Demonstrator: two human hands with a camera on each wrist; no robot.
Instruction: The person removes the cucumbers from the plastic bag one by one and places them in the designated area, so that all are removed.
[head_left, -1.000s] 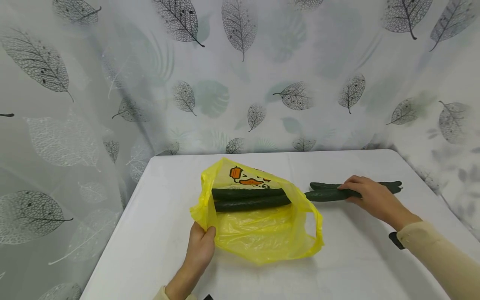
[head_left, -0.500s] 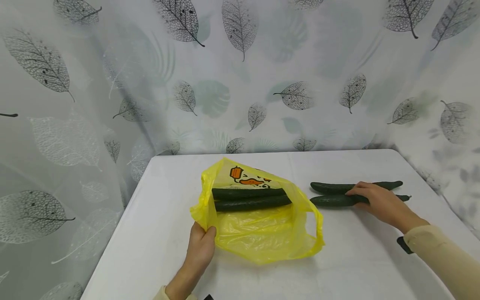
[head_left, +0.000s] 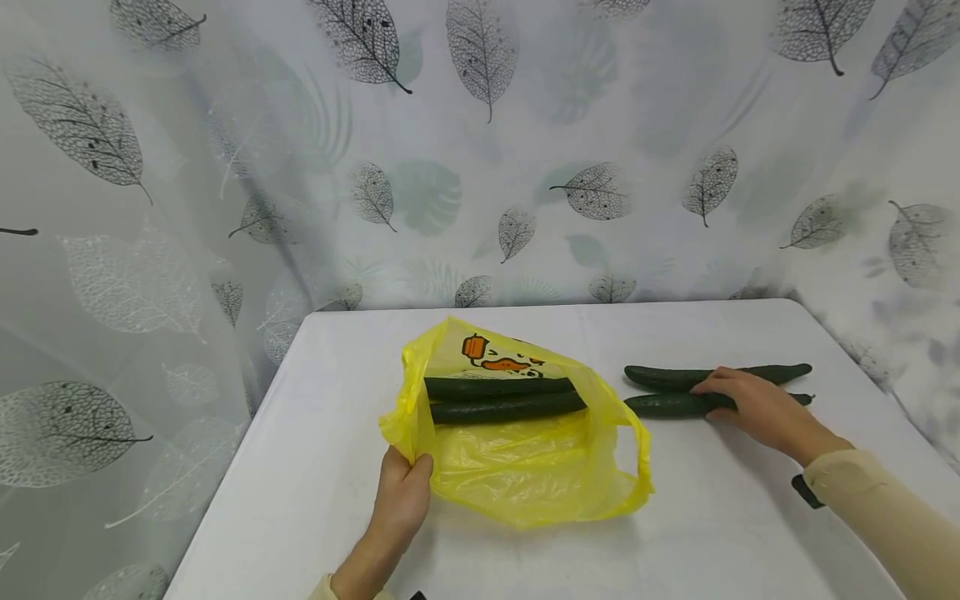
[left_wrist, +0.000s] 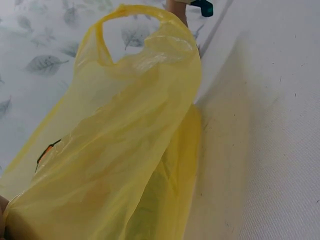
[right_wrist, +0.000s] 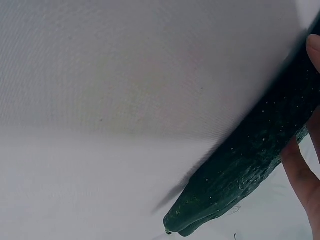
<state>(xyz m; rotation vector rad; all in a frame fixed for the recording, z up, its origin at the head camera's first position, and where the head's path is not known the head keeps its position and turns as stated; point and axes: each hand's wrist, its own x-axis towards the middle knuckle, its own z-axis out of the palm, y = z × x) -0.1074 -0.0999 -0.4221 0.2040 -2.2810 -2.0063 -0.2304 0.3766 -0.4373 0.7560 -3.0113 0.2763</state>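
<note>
My left hand [head_left: 401, 496] pinches the near left edge of a yellow plastic bag [head_left: 525, 487], whose mouth gapes toward me. Inside the bag lie two dark green cucumbers, a far one [head_left: 495, 388] and a near one [head_left: 510, 408]. To the right of the bag, my right hand [head_left: 761, 414] grips a cucumber [head_left: 667, 406] lying on the table, thumb and fingers on opposite sides of it. Just behind it lies another cucumber [head_left: 663, 378], partly hidden by the hand. In the right wrist view the held cucumber [right_wrist: 245, 155] slants down to its rounded end.
The white table [head_left: 300, 467] runs back to a hanging leaf-print curtain [head_left: 420, 242], which also covers both sides. One handle loop [head_left: 642, 467] of the bag sticks out right, close to the two loose cucumbers.
My right hand moved right and slightly nearer with its cucumber, which now lies apart from the one behind. Over the last half second it has barely moved. The left hand stayed put.
</note>
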